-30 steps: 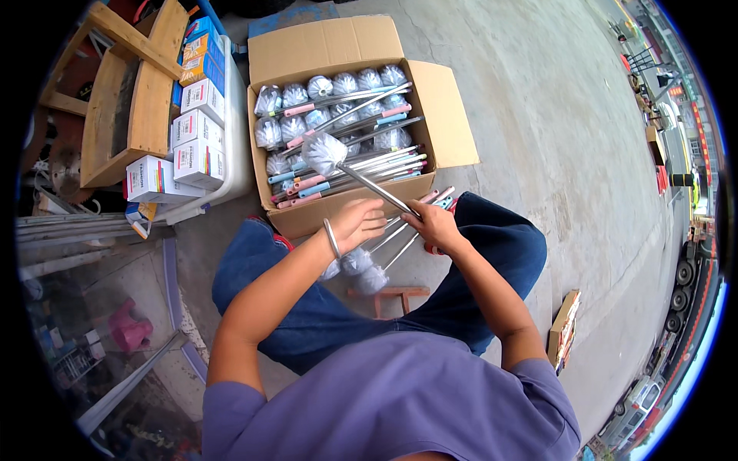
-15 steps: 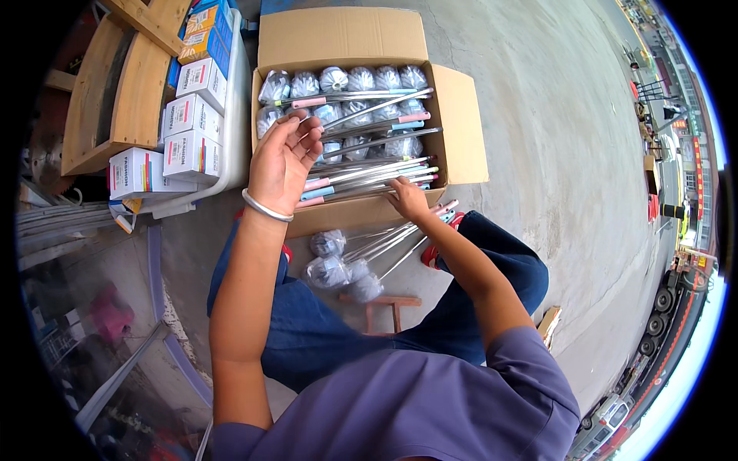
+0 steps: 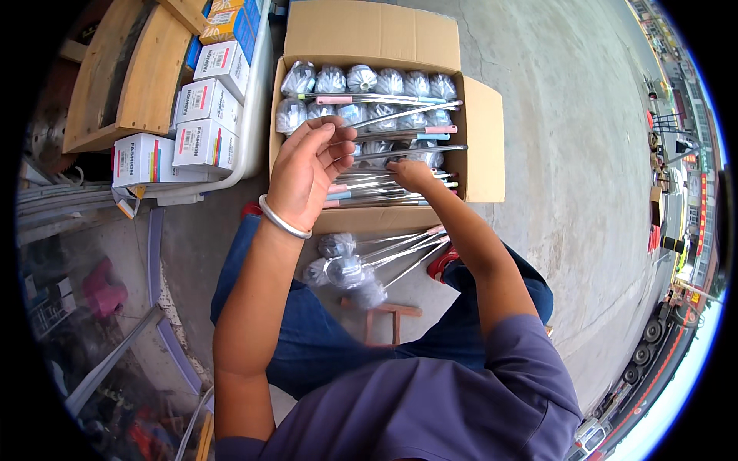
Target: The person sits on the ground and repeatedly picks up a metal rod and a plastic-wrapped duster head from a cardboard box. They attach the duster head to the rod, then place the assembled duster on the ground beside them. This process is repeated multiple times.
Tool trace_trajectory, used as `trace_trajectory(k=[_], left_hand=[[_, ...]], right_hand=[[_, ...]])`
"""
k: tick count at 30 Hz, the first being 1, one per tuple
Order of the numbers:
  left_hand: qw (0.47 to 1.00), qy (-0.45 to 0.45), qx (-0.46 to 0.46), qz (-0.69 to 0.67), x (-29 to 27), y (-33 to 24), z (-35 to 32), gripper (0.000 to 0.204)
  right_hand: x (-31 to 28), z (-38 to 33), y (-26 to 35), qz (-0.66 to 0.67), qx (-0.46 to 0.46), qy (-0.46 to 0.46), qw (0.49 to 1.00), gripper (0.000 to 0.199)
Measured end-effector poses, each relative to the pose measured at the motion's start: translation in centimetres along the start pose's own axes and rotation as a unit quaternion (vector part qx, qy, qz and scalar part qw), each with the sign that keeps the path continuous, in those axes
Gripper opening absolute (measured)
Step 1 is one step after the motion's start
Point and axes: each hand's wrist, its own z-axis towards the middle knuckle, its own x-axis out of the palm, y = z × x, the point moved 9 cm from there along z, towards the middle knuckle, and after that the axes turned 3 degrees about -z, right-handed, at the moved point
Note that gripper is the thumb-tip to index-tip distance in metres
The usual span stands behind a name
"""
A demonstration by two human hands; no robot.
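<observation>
My left hand (image 3: 306,170), with a pale bangle at the wrist, is raised over the near left part of an open cardboard box (image 3: 478,134). Its palm faces up, and its loosely curled fingers are apart and hold nothing. Inside the box lie rows of round grey heads (image 3: 361,77) in clear plastic. Metal poles (image 3: 384,98) with pink and blue grips rest across them. My right hand (image 3: 413,176) reaches in above the near bundle of poles (image 3: 377,187). Its fingers are drawn together; whatever is between them is hidden.
Between my feet and the box, several plastic-wrapped heads (image 3: 344,270) with metal poles lie on the floor. A small wooden stool (image 3: 396,310) is between my legs. At left stand white cartons (image 3: 204,146) in a pale plastic bin (image 3: 250,115), beside a wooden frame (image 3: 150,77).
My right hand has lifted from the near pole bundle and shifted toward the middle of the box. My left hand stays raised, loosely curled. The whole view has shifted slightly.
</observation>
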Motion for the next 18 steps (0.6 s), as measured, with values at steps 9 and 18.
trace_trajectory(k=[9,18], left_hand=[[0.399,0.196,0.094,0.891,1.1,5.6,-1.4,0.042],[0.443,0.247,0.092,0.857,2.0,10.3,-2.2,0.025]], right_hand=[[-15.5,-21.5,0.5,0.016,-0.034,-0.245,0.969,0.023],[-15.6,-36.0,-5.8,-0.057,0.115,-0.167,0.977,0.028]])
